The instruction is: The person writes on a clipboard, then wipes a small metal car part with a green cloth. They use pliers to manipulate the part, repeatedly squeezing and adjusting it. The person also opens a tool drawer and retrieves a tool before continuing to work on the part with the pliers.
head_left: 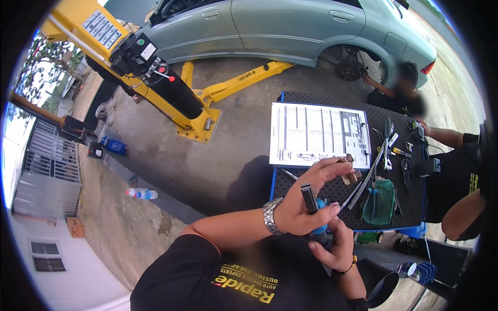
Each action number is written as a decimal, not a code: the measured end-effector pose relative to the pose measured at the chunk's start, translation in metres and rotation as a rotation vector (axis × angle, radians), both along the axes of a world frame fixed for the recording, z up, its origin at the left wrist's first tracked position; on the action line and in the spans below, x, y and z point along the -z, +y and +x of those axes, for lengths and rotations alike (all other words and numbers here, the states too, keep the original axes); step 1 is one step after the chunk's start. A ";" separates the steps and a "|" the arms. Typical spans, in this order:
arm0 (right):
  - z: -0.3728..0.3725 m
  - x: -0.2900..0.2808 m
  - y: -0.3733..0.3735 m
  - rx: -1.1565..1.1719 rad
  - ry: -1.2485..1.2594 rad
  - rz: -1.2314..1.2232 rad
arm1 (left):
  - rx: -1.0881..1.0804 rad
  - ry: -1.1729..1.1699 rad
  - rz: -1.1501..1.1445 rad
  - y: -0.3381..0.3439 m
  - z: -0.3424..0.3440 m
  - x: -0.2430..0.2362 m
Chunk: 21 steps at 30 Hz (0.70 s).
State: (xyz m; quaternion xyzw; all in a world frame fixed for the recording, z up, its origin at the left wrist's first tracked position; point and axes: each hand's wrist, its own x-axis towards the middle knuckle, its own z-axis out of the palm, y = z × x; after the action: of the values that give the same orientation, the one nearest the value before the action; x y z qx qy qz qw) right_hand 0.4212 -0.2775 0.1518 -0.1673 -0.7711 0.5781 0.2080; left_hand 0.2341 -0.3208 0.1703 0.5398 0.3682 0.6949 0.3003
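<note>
My left hand [306, 207], with a metal-band watch at the wrist, is raised over the near edge of the tool table. Its fingers curl around a small bronze-coloured metal clip [351, 177]. A dark, narrow, slotted bar [309, 198] stands up beside the left thumb. Close below it, my right hand [334, 246] is closed around a blue and dark cylindrical tool [321, 228], mostly hidden by the fingers. Whether the bar and the cylinder are one tool I cannot tell. Beyond the hands lies a printed form on a clipboard [319, 135].
The black perforated table [311, 97] carries hand tools [388, 142] and a green cloth [378, 202]. A person [464, 181] stands at the right. Another person crouches by the exposed wheel hub [348, 70] of a pale green car [280, 31]. A yellow lift post [150, 93] rises at left.
</note>
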 end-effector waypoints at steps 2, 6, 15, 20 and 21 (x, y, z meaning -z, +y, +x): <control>-0.005 0.009 0.005 -0.003 -0.025 0.181 | -0.015 0.356 -0.015 0.003 0.005 -0.002; -0.005 0.010 0.015 0.083 0.158 0.219 | 0.001 0.160 0.107 0.009 0.019 -0.010; 0.014 0.000 0.041 0.327 0.028 0.532 | 0.137 -0.416 -0.029 -0.009 0.026 -0.002; 0.018 -0.014 0.050 0.386 -0.016 0.656 | 0.384 -0.599 -0.048 -0.013 0.020 0.002; 0.020 -0.015 0.052 0.384 -0.036 0.683 | 0.459 -0.642 -0.006 -0.013 0.018 0.003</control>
State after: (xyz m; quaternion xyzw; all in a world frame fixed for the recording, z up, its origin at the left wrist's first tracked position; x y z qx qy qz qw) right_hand 0.4412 -0.2255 0.1670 -0.2399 -0.8772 0.2356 0.3426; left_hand 0.2519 -0.3333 0.1669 0.3624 0.1273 0.7421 0.5493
